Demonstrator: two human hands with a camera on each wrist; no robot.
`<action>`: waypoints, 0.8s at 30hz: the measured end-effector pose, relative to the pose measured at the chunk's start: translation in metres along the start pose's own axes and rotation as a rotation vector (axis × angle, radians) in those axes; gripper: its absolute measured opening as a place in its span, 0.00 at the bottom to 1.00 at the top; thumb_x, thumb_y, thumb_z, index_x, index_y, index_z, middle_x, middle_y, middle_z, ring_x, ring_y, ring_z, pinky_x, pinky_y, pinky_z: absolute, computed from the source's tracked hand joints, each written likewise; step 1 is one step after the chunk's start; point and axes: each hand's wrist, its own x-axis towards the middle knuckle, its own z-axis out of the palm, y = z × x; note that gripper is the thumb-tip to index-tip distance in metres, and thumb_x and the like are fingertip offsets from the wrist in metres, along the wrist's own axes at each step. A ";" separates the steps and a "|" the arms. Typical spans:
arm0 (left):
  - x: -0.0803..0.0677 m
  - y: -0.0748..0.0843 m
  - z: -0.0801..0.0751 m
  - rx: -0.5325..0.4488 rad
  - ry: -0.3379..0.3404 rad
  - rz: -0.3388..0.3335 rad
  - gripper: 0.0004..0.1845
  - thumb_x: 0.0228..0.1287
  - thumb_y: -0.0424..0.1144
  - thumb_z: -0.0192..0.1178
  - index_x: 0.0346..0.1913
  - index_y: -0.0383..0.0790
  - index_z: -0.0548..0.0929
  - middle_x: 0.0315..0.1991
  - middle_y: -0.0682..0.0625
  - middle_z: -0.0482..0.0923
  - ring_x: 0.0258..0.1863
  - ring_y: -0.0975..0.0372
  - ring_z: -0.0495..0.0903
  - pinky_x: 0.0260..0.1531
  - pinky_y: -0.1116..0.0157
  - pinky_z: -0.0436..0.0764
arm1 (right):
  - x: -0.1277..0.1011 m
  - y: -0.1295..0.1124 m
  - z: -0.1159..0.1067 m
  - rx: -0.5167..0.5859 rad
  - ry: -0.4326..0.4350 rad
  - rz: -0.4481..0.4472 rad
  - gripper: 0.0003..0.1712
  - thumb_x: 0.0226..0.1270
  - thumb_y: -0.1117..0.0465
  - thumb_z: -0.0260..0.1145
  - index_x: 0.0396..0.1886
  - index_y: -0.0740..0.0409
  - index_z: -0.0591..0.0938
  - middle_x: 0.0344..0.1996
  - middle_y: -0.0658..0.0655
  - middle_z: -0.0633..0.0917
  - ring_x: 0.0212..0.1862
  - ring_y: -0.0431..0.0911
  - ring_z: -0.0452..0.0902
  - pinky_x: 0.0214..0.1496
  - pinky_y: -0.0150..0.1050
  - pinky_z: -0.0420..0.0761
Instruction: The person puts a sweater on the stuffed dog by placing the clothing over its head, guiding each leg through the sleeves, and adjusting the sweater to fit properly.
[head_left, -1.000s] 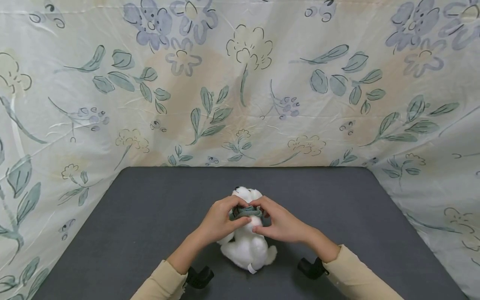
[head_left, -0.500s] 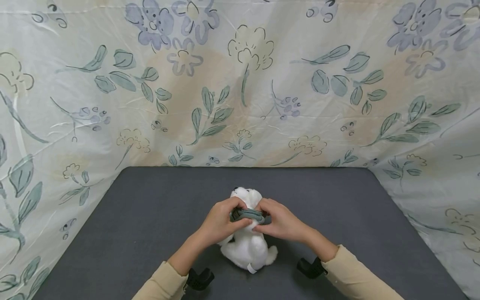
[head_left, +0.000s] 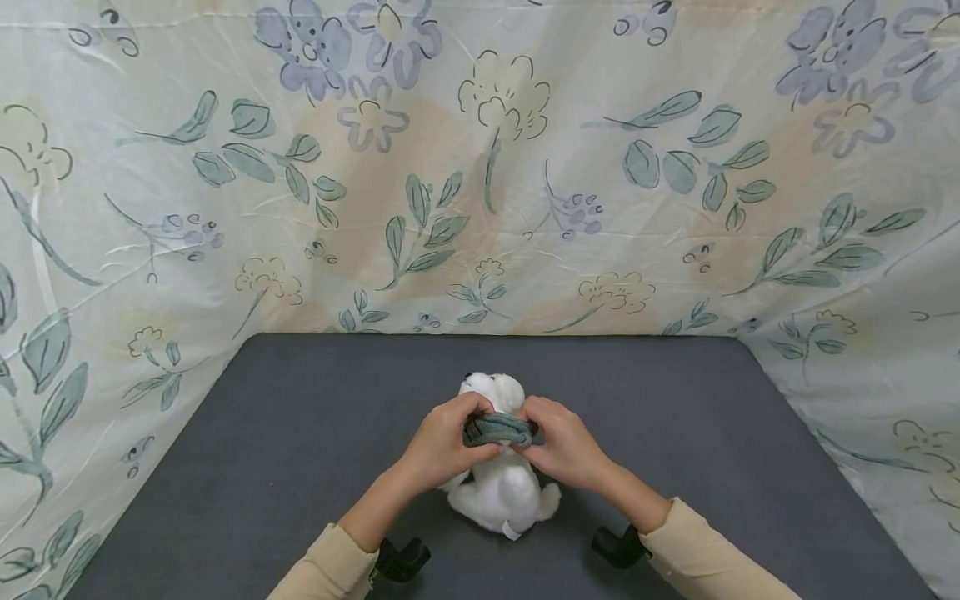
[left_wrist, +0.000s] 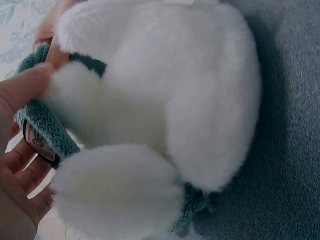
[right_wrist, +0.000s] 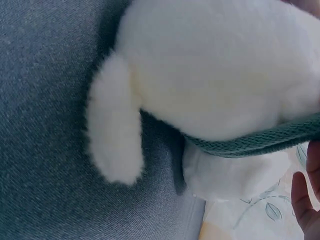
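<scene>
A white plush toy animal [head_left: 504, 492] sits on the dark table with its back towards me; its head [head_left: 495, 388] faces away. Around its neck runs a green knitted scarf [head_left: 498, 428], which bears a small printed label [left_wrist: 40, 141] in the left wrist view. My left hand [head_left: 444, 442] pinches the scarf at the left side of the neck, thumb near me and fingers on the far side. On the other side, my right hand [head_left: 566, 443] pinches the scarf near the right of the neck. The toy's front is hidden in the head view.
The dark grey tabletop [head_left: 315, 417] reaches back to a hanging floral cloth [head_left: 525, 250]. Cloth also hangs along both sides. Black wrist cameras [head_left: 401, 558] sit under both cuffs, close to the table.
The right hand has drawn the scarf's right part closer, its thumb now against the knit. Scarf and toy have shifted slightly to the right. My left hand has barely moved.
</scene>
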 end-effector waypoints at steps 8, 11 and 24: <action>0.001 0.000 0.005 0.104 0.060 -0.039 0.18 0.46 0.38 0.72 0.38 0.50 0.74 0.33 0.61 0.73 0.29 0.70 0.72 0.30 0.71 0.73 | 0.000 0.001 0.003 -0.042 0.057 -0.013 0.16 0.49 0.65 0.73 0.27 0.48 0.72 0.25 0.42 0.71 0.28 0.34 0.65 0.31 0.28 0.69; 0.001 0.000 0.007 0.135 0.099 -0.062 0.17 0.45 0.39 0.72 0.36 0.51 0.74 0.30 0.62 0.74 0.27 0.71 0.72 0.28 0.72 0.72 | 0.000 0.000 0.002 -0.042 0.061 -0.023 0.17 0.47 0.65 0.74 0.28 0.48 0.73 0.26 0.42 0.72 0.30 0.35 0.66 0.32 0.29 0.70; 0.005 0.001 0.014 0.246 0.213 -0.064 0.15 0.42 0.41 0.73 0.32 0.49 0.76 0.23 0.61 0.75 0.18 0.72 0.68 0.19 0.74 0.67 | -0.003 -0.005 -0.003 0.015 0.042 -0.028 0.16 0.49 0.67 0.71 0.33 0.49 0.74 0.29 0.44 0.72 0.32 0.36 0.69 0.31 0.35 0.76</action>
